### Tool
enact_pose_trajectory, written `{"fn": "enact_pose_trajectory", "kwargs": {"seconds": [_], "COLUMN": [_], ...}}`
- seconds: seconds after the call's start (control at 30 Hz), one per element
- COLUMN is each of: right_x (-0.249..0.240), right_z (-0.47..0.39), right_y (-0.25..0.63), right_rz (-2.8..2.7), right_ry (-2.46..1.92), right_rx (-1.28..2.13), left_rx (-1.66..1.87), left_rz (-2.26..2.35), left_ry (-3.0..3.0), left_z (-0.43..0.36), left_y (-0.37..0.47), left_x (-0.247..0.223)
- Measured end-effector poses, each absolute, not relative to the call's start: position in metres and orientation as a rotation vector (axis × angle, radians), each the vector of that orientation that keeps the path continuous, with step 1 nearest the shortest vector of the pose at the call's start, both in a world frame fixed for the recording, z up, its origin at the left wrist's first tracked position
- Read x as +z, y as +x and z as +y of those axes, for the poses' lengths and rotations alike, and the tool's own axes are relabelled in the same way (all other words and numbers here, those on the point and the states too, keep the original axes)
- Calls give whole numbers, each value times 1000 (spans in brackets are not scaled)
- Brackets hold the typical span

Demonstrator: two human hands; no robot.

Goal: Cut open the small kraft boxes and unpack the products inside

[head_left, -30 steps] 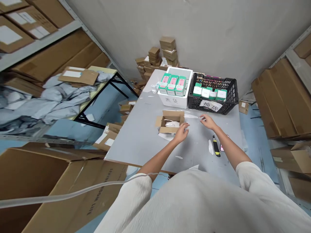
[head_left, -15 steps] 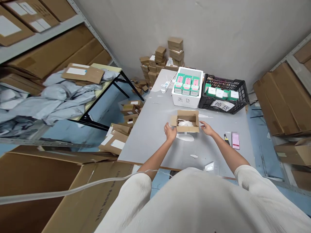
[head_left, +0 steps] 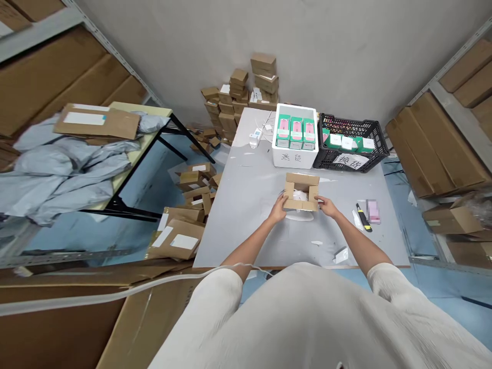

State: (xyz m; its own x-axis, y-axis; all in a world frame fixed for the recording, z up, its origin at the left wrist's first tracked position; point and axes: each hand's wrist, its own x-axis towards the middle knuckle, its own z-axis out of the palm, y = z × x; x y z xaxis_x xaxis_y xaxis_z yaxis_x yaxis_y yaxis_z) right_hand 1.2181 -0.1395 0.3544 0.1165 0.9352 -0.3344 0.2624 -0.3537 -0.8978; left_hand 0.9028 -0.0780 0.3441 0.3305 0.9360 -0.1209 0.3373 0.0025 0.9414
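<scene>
A small open cardboard box [head_left: 302,206] rests on the grey table, its flaps folded up and the side flaps leaning inward. Something white [head_left: 300,195] lies inside; its kind is too small to tell. My left hand [head_left: 278,209] holds the left side of the box, the fingers partly hidden behind the flap. On the opposite side, my right hand [head_left: 327,206] grips the right flap between thumb and fingers.
Beyond the box stand a white foam bin [head_left: 294,160] of green and pink boxes and a black crate [head_left: 353,166]. A box cutter [head_left: 363,217] and a phone [head_left: 372,211] lie to the right. Cardboard parcels [head_left: 180,238] crowd the floor on the left.
My right hand has closed in on the box and now touches its right side. The side flaps have tipped inward. The camera view has shifted slightly.
</scene>
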Motion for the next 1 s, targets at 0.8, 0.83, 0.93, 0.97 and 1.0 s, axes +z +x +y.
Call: {"fn": "enact_pose_trajectory", "kwargs": {"seconds": [0.8,0.83,0.93,0.97,1.0], "right_x": [388,390,393,393,393], "right_z": [-160,-157,-147,-143,-139], "right_y": [1171,1163,1137,1128,1117], "right_rz": [-1316,-1324,-1345,-1352,-1362], "right_ry": [-1395,-1394,-1373,-1360,-1347], "right_rx": [1269,1282,1329,1340,1349], "left_rx": [1019,1031,1069,1085,1103], "left_rz": [1611,1627,1664,1673,1681], "left_ry": [1296,1285,1254,1244,1234], "left_z": [-167,-170,-177,-179,-181], "left_y": [872,864,840,832,823], "left_x": [392,393,394,394,394]}}
